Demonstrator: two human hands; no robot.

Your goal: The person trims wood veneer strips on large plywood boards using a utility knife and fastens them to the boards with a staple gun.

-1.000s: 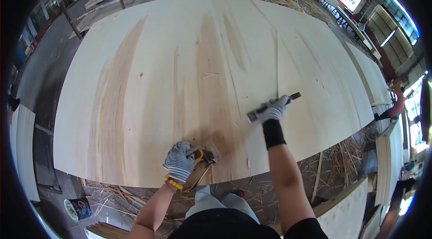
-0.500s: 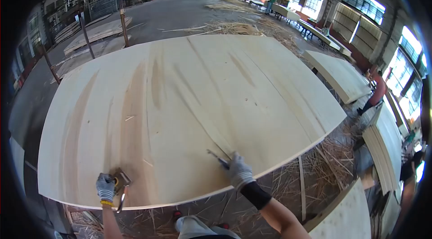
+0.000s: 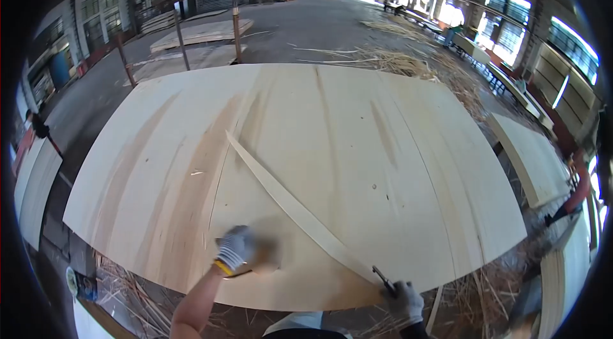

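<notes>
A large pale wood veneer sheet (image 3: 294, 147) with brown streaks lies in front of me. A long, narrow tapered strip (image 3: 287, 201) runs diagonally over it, its wide end near my right hand. My left hand (image 3: 234, 248), in a striped glove, is closed at the sheet's near part on a tool (image 3: 263, 254) blurred by motion. At the near right edge my right hand (image 3: 406, 304), in a grey glove, is closed round a dark knife-like tool (image 3: 383, 278) with its tip over the sheet.
Wood scraps (image 3: 491, 300) litter the floor by the near edge. Panel stacks stand right (image 3: 533, 160) and left (image 3: 38, 179). Upright posts (image 3: 237, 35) rise behind the sheet. A person (image 3: 578, 189) is at the far right, another (image 3: 35, 127) at the left. A bucket (image 3: 80, 285) sits lower left.
The long strip now shows loose across the sheet. My right hand has moved to the near edge with its tool. My left hand has shifted with its tool, and the view has tilted and turned.
</notes>
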